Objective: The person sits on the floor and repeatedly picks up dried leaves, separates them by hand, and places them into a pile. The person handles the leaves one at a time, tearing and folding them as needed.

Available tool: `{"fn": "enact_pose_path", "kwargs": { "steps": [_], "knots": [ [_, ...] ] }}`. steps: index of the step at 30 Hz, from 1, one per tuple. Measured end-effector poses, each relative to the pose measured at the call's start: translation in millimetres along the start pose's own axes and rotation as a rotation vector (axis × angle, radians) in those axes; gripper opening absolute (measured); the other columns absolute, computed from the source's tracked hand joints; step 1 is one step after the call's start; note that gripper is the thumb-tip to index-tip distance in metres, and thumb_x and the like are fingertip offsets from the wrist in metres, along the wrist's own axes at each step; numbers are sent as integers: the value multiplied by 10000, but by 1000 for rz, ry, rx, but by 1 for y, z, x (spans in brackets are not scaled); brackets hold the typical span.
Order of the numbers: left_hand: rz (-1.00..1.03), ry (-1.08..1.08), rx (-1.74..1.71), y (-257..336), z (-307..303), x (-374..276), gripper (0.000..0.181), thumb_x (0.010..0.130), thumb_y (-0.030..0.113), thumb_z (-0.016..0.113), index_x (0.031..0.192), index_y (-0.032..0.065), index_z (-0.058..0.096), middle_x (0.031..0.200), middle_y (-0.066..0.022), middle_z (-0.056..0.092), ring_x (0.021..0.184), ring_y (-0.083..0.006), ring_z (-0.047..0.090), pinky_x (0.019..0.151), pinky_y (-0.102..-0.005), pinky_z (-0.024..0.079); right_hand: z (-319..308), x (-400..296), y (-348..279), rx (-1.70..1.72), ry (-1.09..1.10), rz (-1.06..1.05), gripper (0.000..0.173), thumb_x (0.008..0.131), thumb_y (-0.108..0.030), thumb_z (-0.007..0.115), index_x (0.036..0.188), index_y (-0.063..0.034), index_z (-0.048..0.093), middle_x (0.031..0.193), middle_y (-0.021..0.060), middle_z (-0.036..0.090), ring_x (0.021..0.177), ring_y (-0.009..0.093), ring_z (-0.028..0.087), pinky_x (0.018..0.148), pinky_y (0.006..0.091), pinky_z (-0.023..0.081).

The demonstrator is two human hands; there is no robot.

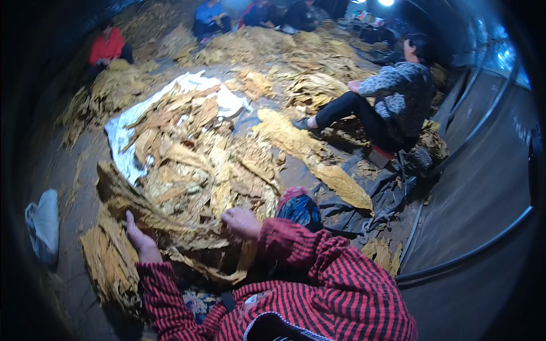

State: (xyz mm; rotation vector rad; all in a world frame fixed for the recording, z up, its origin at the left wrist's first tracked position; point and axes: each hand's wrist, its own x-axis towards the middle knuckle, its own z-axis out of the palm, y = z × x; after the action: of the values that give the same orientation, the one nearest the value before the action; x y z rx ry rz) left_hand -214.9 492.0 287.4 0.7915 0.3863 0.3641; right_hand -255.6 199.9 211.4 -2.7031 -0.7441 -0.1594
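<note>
A large dried brown leaf point(170, 223), which looks like tobacco, stretches across in front of my body. My left hand point(145, 243) holds its left part, with the thumb side showing and the other fingers hidden. At the leaf's right end is my right hand point(242, 222), fingers curled on it. A narrow leaf strip point(204, 267) hangs below, close to my lap. Just beyond both hands lies a heap of loose dried leaves point(217, 162), partly on a white sheet point(123, 128). By my left forearm rests a stack of flattened leaves point(108, 260).
A seated person point(392, 98) in patterned clothing is to the right, near long yellow leaves point(315, 157). Several people sit farther back among leaf piles point(256, 42). A pale bag point(45, 226) stands at left. Curved poles point(465, 262) edge the right side.
</note>
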Motion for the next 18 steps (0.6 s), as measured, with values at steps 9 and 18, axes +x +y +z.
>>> {"fn": "enact_pose_path", "kwargs": {
  "steps": [9, 18],
  "knots": [
    [-261, -183, 3, -38, 6, -29, 257, 797, 143, 588, 1024, 31, 541, 949, -68, 594, 845, -201, 576, 771, -366, 474, -45, 15, -10, 1337, -76, 507, 400, 868, -235, 507, 1170, 12, 417, 1102, 110, 509, 978, 193, 523, 803, 289, 434],
    [-518, -349, 79, -71, 1, -86, 241, 835, 65, 493, 1062, -17, 500, 985, -88, 577, 885, -159, 562, 777, -303, 461, -28, 11, -57, 1801, -353, 742, 287, 855, -208, 522, 1101, -72, 463, 978, 15, 542, 874, 119, 531, 737, 318, 452]
  ]
}}
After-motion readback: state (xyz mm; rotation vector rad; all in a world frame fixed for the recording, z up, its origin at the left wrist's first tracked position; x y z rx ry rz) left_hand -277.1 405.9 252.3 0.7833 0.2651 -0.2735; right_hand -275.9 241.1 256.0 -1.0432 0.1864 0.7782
